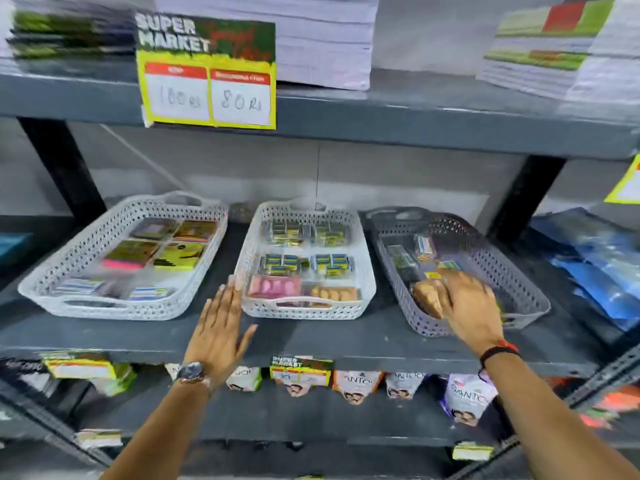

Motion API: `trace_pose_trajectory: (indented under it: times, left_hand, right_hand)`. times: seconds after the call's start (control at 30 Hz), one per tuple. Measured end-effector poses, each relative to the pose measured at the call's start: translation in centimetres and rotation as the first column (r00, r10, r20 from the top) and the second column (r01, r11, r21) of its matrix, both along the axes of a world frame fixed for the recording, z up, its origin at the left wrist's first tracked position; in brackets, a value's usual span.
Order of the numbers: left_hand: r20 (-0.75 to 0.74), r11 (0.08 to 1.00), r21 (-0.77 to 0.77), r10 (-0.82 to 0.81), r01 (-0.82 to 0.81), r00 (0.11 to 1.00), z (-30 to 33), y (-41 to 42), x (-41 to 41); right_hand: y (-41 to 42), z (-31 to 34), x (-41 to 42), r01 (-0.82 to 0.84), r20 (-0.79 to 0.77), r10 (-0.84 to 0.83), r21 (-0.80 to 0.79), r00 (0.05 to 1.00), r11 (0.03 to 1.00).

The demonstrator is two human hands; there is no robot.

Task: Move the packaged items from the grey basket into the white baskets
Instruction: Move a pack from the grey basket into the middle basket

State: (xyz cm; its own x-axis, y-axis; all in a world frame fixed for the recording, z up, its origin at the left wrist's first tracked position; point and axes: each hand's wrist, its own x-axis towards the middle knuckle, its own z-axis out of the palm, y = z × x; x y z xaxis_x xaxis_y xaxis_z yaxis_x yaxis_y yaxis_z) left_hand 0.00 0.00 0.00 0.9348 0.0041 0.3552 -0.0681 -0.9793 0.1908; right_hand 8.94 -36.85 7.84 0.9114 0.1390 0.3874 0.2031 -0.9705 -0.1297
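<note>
Three baskets stand in a row on the dark shelf. The grey basket (519, 271) on the right holds several small packets. My right hand (467, 303) reaches into its near end, fingers closing on a brown packaged item (427, 297). The middle white basket (367, 268) holds rows of small packets. The left white basket (62, 271) holds flat coloured packs. My left hand (221, 327) hovers flat and open over the shelf, its fingertips by the middle basket's near left corner.
A yellow price sign (207, 81) hangs from the upper shelf, which carries stacked paper. Blue plastic packs (595, 265) lie right of the grey basket. Pouches (464, 396) and price tags line the lower shelf. A black upright (62, 168) stands behind the left basket.
</note>
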Motion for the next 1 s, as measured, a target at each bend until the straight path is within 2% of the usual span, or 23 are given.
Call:
trace_pose_trajectory:
  times: [0.1,0.17,0.23,0.33,0.4,0.47,0.63,0.77,0.9,0.93,1.0]
  left_hand:
    - [-0.003,0.993,-0.059,0.099,-0.099,0.995,-1.4,1.7,0.9]
    - [-0.015,0.99,-0.013,0.143,-0.143,0.99,-2.6,2.5,1.5]
    - [-0.086,0.992,0.047,0.123,-0.12,0.989,-3.0,3.4,2.4]
    - [-0.185,0.994,0.082,0.092,-0.078,0.978,-4.2,4.3,3.5]
    - [-0.184,0.994,0.093,0.07,-0.054,0.98,-4.2,4.3,3.6]
    - [-0.185,0.995,0.091,0.06,-0.043,0.981,-4.0,4.1,3.5]
    - [-0.186,0.998,0.059,0.049,-0.039,0.981,-3.5,3.8,3.4]
    - [-0.191,0.995,0.101,0.02,-0.001,0.981,-3.3,4.0,3.5]
    - [-0.203,0.992,0.126,0.013,0.013,0.979,-3.2,4.1,3.5]
    - [-0.207,0.992,0.126,0.016,0.011,0.978,-3.2,4.1,3.5]
    - [-0.216,0.994,0.109,0.017,0.007,0.976,-3.2,4.2,3.4]
  right_hand:
    - [-1.7,-0.6,2.1,0.088,-0.08,-0.084,0.051,0.993,0.995]
    - [-2.8,-0.8,3.1,0.122,-0.244,-0.1,0.077,0.965,0.989]
    - [-3.4,-0.9,3.8,0.136,-0.357,-0.095,0.092,0.929,0.986]
    - [-3.5,-1.1,4.8,0.114,-0.487,-0.091,0.018,0.869,0.993]
    - [-3.0,-1.0,5.3,0.075,-0.561,-0.103,-0.073,0.821,0.995]
    - [-2.7,-1.1,5.7,0.059,-0.599,-0.1,-0.087,0.794,0.994]
    - [-1.9,-1.2,6.4,0.074,-0.606,-0.103,-0.073,0.789,0.995]
    - [-1.5,-1.1,6.6,0.131,-0.595,-0.136,-0.052,0.792,0.99]
    - [-0.9,1.0,6.2,0.205,-0.461,-0.153,0.064,0.874,0.977]
    - [-0.5,1.8,6.2,0.195,-0.404,-0.13,0.125,0.906,0.973]
    - [0.9,3.6,6.3,0.069,-0.294,0.003,0.235,0.956,0.969]
